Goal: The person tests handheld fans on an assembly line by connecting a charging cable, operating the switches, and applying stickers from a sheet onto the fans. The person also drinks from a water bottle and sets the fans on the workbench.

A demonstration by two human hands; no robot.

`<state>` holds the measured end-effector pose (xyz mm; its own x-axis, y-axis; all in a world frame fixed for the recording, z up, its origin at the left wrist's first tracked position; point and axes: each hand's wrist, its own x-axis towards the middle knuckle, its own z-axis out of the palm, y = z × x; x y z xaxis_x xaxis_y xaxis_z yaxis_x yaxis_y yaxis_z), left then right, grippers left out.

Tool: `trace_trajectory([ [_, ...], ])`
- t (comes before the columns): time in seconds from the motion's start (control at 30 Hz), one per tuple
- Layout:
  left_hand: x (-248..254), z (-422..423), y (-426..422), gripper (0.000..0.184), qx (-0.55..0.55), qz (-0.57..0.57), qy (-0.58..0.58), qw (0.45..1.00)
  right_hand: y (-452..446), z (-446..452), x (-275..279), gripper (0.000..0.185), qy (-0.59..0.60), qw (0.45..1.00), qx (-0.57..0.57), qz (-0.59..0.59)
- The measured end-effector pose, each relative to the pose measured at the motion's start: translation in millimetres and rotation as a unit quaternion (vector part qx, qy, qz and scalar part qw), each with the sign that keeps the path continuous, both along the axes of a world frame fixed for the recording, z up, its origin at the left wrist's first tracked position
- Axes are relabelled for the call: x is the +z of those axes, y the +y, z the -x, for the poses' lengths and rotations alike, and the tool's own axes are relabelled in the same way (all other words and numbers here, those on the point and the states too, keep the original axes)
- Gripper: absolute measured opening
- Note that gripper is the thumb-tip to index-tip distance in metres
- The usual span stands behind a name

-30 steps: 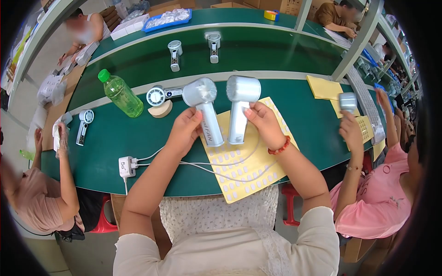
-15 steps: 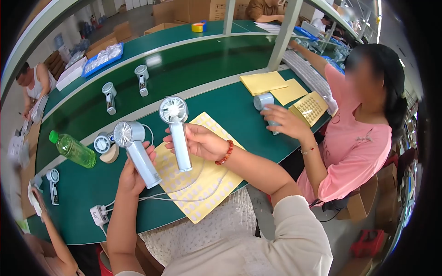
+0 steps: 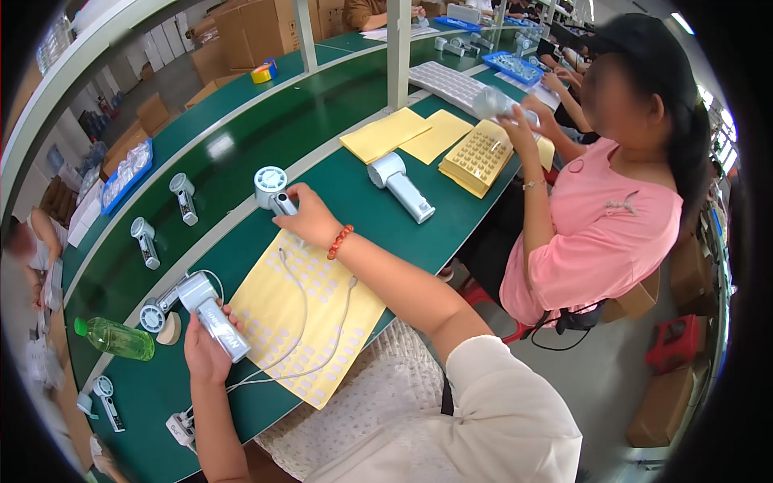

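My left hand (image 3: 208,350) is wrapped round the handle of a silver-blue handheld fan (image 3: 213,316) with lettering on its side. Farther up the table, my right hand (image 3: 310,216) grips the handle of a second fan (image 3: 270,179), its round grille facing up, near the raised edge of the green belt. Between my hands lies a yellow sheet (image 3: 322,302) with rows of pale oval stickers, crossed by white cables. Another fan (image 3: 151,315) lies just beyond the left-hand one, beside a round beige piece (image 3: 169,329).
Two fans (image 3: 183,199) lie on the green belt (image 3: 221,149). A green bottle (image 3: 117,338), a small fan (image 3: 108,402) and a white charger (image 3: 181,429) are at left. To the right are yellow sheets (image 3: 385,134), a fan (image 3: 401,187) and a co-worker (image 3: 596,225) holding a fan.
My view has turned right. The right-hand fan has moved away from the left-hand one to the belt's edge. The co-worker's former fan lies on the table; another is in their hands.
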<state>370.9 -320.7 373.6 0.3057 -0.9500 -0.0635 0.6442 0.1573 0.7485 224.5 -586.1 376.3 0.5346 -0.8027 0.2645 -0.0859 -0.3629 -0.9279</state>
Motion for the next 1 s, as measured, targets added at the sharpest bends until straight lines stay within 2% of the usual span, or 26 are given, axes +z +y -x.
trace_trajectory([
  [0.03, 9, 9, -3, 0.048, 0.007, 0.003, 0.001, 1.000, -3, 0, -2, 0.049, 0.008, 1.000, -0.010, 0.010],
  [0.07, 13, 15, -5, 0.043, 0.071, -0.035, -0.019, 0.997, -4, 2, -1, 0.048, 0.028, 0.998, -0.013, 0.057],
  [0.17, 6, 4, -12, 0.040, 0.102, -0.066, -0.114, 0.986, -2, 5, -5, 0.044, 0.079, 0.986, -0.054, 0.136],
  [0.23, -2, -10, -16, 0.040, 0.095, -0.092, -0.123, 0.984, -3, 6, -7, 0.042, 0.101, 0.982, -0.068, 0.142],
  [0.3, 0, -14, -26, 0.038, 0.058, -0.090, -0.111, 0.988, -6, 6, -8, 0.040, 0.117, 0.982, -0.070, 0.132],
  [0.37, 17, 7, -50, 0.038, 0.069, -0.063, -0.109, 0.990, -9, 6, -10, 0.040, 0.128, 0.978, -0.072, 0.151],
  [0.43, 33, 21, -71, 0.040, 0.102, -0.102, -0.067, 0.987, -12, 5, -10, 0.042, 0.164, 0.971, -0.081, 0.151],
  [0.5, 22, 14, -90, 0.043, 0.077, -0.059, -0.038, 0.995, -10, 9, -7, 0.044, 0.188, 0.964, -0.102, 0.161],
  [0.57, 19, 11, -106, 0.046, -0.002, 0.031, 0.024, 0.999, -4, 9, -2, 0.046, 0.196, 0.955, -0.130, 0.180],
  [0.63, 22, 16, -119, 0.045, -0.034, 0.058, 0.070, 0.995, -4, 7, 0, 0.047, 0.122, 0.957, -0.140, 0.221],
  [0.7, 8, 16, -126, 0.043, -0.022, 0.055, 0.040, 0.997, 0, 6, 8, 0.045, 0.035, 0.953, -0.127, 0.272],
  [0.77, -8, 12, -129, 0.041, -0.087, 0.124, 0.102, 0.983, 6, 4, 18, 0.048, -0.034, 0.971, -0.027, 0.236],
  [0.8, -9, 12, -130, 0.040, -0.130, 0.130, 0.193, 0.964, 15, 5, 24, 0.049, -0.070, 0.977, 0.028, 0.199],
  [0.83, -10, 15, -129, 0.039, -0.117, 0.127, 0.185, 0.967, 23, 7, 29, 0.049, -0.106, 0.978, 0.082, 0.159],
  [0.93, -1, 25, -122, 0.036, -0.069, 0.082, 0.147, 0.983, 37, 7, 38, 0.053, -0.092, 0.960, 0.127, 0.234],
  [1.0, -13, 18, -122, 0.036, -0.137, 0.082, 0.201, 0.966, 44, 10, 38, 0.056, -0.087, 0.955, 0.140, 0.248],
])
